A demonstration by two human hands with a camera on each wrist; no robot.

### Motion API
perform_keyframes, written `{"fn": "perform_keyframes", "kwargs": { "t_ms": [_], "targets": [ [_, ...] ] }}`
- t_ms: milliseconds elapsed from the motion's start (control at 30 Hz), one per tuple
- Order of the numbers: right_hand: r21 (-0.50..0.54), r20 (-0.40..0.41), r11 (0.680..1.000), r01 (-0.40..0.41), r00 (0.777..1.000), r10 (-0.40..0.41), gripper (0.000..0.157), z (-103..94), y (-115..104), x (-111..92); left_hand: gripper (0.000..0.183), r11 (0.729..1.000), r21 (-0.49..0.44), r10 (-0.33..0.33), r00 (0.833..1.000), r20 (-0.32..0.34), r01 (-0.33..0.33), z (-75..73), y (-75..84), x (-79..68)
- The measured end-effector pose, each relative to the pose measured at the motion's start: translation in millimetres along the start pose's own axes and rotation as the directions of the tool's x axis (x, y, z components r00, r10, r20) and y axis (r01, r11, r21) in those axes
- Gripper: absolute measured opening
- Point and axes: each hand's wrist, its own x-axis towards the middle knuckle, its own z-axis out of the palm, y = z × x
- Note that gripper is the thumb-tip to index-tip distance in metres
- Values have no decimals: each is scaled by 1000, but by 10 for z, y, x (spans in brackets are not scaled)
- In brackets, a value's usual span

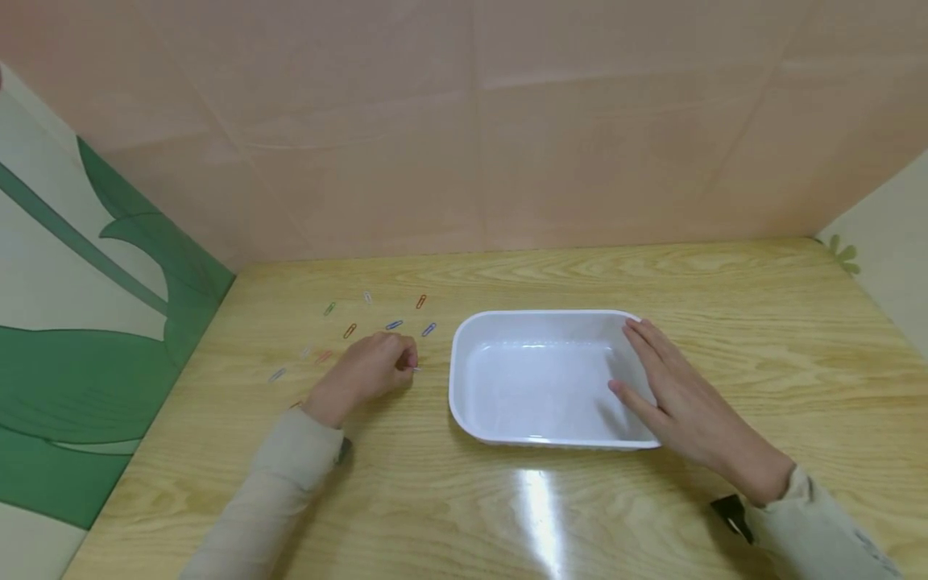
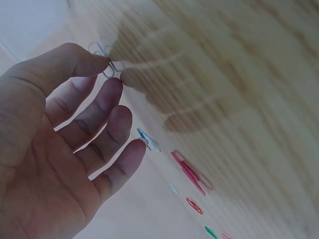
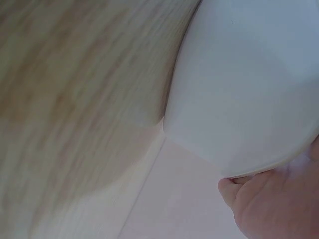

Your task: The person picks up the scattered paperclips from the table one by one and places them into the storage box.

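Note:
My left hand point(image 1: 365, 372) pinches a small pale paper clip point(image 2: 112, 72) between thumb and forefinger, close over the table left of the white dish. In the left wrist view its other fingers are loosely bent, the palm in sight. My right hand point(image 1: 689, 415) rests at the right end of the rectangular white dish point(image 1: 532, 387), fingers fairly straight along the rim and thumb over the inside. The right wrist view shows fingertips at the rim of the dish point(image 3: 239, 94). Nothing lies inside the dish. Just beyond my left hand are two blue paper clips point(image 1: 429, 329).
More paper clips lie scattered at the left: a red one point(image 1: 421, 301), an orange-red one point(image 1: 350, 331), a green one point(image 1: 329, 308), a white one point(image 1: 367, 297) and several others. The wooden table point(image 1: 406, 499) meets a pink wall covering point(image 1: 478, 161) at the back.

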Motion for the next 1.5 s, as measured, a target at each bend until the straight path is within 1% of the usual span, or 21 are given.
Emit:
{"fn": "perform_keyframes", "kwargs": {
  "t_ms": [200,367,467,533,700,1000,1133,1300,1400,1500],
  "targets": [
    [13,9,1000,-10,1000,10,77,-5,-10,-7,9,1000,5,15,1000,-2,-15,-8,20,-3],
    [12,14,1000,-19,1000,19,79,-6,-20,-6,9,1000,13,15,1000,7,-15,-13,30,5],
    [10,13,1000,-20,1000,20,79,-5,-21,-5,7,1000,19,14,1000,-1,-14,-2,28,12],
    [9,12,1000,-21,1000,21,80,-6,-21,-5,5,1000,19,11,1000,-11,-11,9,25,16],
    [8,10,1000,-21,1000,21,81,-8,-21,-12,8,1000,-14,-1,999,-40,1,16,38,4],
    [10,2,1000,-14,1000,14,81,-6,-12,-6,8,992,-116,42,990,-134,-58,-33,79,-31],
    [17,11,1000,-19,1000,19,81,-11,-16,2,6,990,-110,71,980,-184,-93,-54,104,-41],
    [23,16,999,-25,1000,25,81,-13,-19,2,5,987,-104,90,961,-260,-120,-91,176,-62],
    [22,18,999,-29,999,28,82,-11,-19,2,9,983,-108,107,946,-307,-146,-106,223,-70],
    [23,21,999,-34,999,33,82,-9,-17,2,14,976,-102,146,923,-355,-194,-121,277,-71]
  ]
}}
